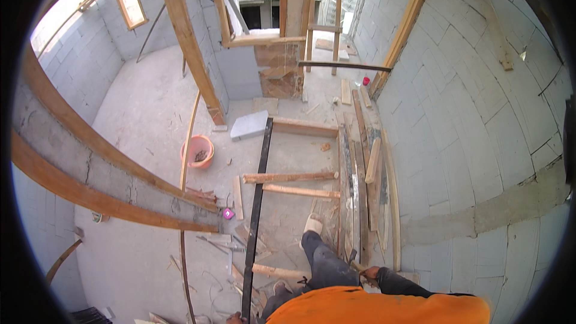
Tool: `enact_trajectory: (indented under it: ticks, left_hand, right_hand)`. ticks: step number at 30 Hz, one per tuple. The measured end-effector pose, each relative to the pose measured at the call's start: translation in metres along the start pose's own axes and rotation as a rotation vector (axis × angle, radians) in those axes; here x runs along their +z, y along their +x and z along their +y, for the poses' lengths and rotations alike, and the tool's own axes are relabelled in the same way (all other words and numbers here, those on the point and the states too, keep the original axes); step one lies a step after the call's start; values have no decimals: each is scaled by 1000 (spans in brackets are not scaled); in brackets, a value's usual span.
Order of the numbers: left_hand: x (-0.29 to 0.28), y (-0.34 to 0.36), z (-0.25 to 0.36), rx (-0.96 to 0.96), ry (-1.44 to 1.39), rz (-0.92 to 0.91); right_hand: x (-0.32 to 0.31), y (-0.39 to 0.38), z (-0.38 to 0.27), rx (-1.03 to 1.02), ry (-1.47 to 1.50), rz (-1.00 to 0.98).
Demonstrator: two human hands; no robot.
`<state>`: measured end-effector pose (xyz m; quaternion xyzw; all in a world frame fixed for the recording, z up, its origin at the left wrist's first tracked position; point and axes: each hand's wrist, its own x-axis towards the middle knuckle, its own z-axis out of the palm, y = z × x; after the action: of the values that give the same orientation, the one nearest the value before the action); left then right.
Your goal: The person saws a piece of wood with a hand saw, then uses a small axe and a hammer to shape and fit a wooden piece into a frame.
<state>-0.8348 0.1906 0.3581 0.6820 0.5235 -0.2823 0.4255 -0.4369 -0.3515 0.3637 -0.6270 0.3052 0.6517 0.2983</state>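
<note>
At the lower edge my left hand [236,318] is closed at the near end of a long dark bar [259,204]; part of the hand is cut off. The bar forms the left side of a ladder-like frame on the floor. Wooden crosspieces [303,191] run from it to a long timber [342,204] on the right. My right hand [371,273], beside that timber's near end, is closed around a small wooden-handled tool [359,267] with a dark head. Its exact kind is hard to make out. One of my feet [313,224] stands inside the frame.
Loose boards [375,186] lie along the right block wall [468,120]. Left of the frame are a pink bucket [197,152] with debris, a pink tape measure-like object [228,213], a pale block [249,125] and wood scraps. Timber-edged posts [189,42] and a dark horizontal bar [348,66] stand beyond.
</note>
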Motion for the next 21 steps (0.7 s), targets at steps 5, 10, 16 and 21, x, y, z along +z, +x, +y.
enact_trajectory:
  ticks: [5, 10, 16, 21]
  left_hand:
    - [-17, 53, 200, 323, 305, 119]
    - [-18, 130, 359, 321, -6, 124]
    - [1, 166, 499, 490, 258, 31]
    - [-4, 193, 488, 371, 375, 105]
  right_hand:
    - [-95, 6, -112, -53, -105, -5]
    - [-180, -90, -184, -343, 308, 66]
    - [-253, -48, -161, -536, 323, 244]
    - [-240, -29, -172, -451, -178, 229]
